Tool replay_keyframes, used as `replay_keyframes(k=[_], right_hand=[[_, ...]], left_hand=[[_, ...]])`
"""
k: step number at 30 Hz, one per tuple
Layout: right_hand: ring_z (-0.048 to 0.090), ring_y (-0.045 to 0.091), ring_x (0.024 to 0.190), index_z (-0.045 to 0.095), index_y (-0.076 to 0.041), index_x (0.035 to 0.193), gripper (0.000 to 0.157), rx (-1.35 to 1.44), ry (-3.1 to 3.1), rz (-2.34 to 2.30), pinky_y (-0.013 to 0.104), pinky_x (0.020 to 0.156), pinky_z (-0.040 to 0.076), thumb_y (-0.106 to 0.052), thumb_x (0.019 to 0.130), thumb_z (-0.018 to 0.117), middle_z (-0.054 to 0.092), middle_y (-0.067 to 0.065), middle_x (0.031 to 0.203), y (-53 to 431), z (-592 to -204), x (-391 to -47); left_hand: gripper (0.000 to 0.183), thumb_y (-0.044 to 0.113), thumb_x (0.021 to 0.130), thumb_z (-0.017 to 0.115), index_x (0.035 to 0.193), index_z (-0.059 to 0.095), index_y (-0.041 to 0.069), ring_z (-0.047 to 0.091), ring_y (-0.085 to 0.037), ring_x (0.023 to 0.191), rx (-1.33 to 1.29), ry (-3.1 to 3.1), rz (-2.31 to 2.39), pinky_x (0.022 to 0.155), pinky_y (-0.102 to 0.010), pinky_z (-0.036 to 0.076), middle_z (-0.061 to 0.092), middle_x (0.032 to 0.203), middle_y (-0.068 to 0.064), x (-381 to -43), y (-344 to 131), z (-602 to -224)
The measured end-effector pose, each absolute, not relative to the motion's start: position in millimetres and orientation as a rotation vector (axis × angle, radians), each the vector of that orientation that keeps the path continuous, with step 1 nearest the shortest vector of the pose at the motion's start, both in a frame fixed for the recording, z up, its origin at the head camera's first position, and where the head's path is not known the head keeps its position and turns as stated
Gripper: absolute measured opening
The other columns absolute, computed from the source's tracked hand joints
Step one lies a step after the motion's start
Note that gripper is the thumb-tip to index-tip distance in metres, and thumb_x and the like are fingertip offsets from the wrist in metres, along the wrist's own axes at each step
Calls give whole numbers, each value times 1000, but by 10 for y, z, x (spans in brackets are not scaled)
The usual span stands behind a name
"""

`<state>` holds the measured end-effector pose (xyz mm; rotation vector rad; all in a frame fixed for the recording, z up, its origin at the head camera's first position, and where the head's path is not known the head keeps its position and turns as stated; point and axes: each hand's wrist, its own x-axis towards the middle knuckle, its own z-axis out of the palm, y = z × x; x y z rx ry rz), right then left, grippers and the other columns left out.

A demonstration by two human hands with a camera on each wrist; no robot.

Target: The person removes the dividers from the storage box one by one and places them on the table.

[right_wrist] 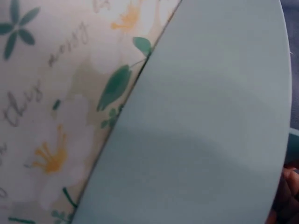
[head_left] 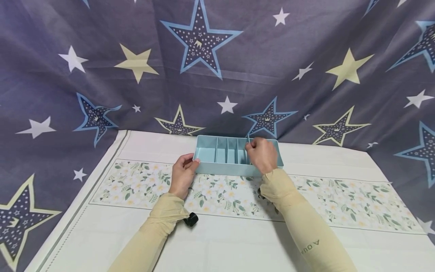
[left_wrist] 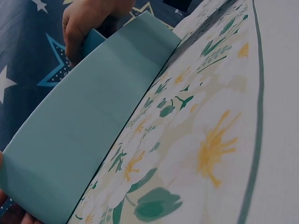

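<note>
A light teal box (head_left: 222, 169) with upright dividers (head_left: 227, 150) sits near the back of the table. My left hand (head_left: 182, 174) grips its left end, thumb at the front corner and fingers along the side. Over the right part of the box, my right hand (head_left: 262, 154) pinches a teal divider (head_left: 248, 139), whose upper edge sticks up above the rim. In the left wrist view that divider (left_wrist: 93, 41) shows beside the right hand's curled fingers. The right hand covers the divider's lower part. The front wall (right_wrist: 201, 112) fills much of the right wrist view.
The table is covered by a white cloth (head_left: 217, 245) with a floral band (head_left: 136, 185) running under the box's front. A dark star-patterned curtain (head_left: 217, 90) hangs right behind the box. A small black device (head_left: 191, 219) is at the left wrist.
</note>
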<state>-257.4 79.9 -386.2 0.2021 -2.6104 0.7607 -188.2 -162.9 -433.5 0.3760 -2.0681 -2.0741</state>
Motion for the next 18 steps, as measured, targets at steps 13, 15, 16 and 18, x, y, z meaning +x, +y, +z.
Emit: replay_keyframes(k=[13, 15, 16, 18], right_hand=[[57, 25, 58, 58, -17, 59, 25, 178, -2595, 741, 48, 53, 47, -22, 83, 61, 60, 2, 60, 827, -3700, -2560], [58, 26, 59, 58, -16, 60, 24, 178, -2593, 747, 48, 54, 47, -22, 83, 61, 61, 3, 61, 835, -3673, -2553], [58, 27, 59, 58, -16, 60, 25, 181, -2593, 748, 49, 54, 47, -22, 83, 62, 61, 4, 61, 839, -3662, -2550], [58, 27, 59, 59, -15, 60, 25, 183, -2591, 751, 48, 54, 47, -23, 84, 62, 61, 4, 61, 851, -3643, -2547]], left_hand=[[36, 16, 92, 65, 124, 56, 5, 57, -21, 109, 380, -2083, -2068, 93, -36, 47, 56, 121, -11, -1877, -1625, -4326], [36, 16, 92, 65, 125, 55, 5, 56, -22, 110, 370, -2084, -2064, 93, -37, 47, 56, 122, -12, -1877, -1626, -4331], [36, 16, 92, 65, 125, 55, 5, 56, -23, 110, 366, -2085, -2063, 92, -38, 47, 56, 122, -12, -1877, -1627, -4333], [36, 15, 92, 65, 125, 55, 4, 56, -23, 110, 362, -2084, -2063, 92, -38, 47, 56, 122, -12, -1880, -1628, -4337]])
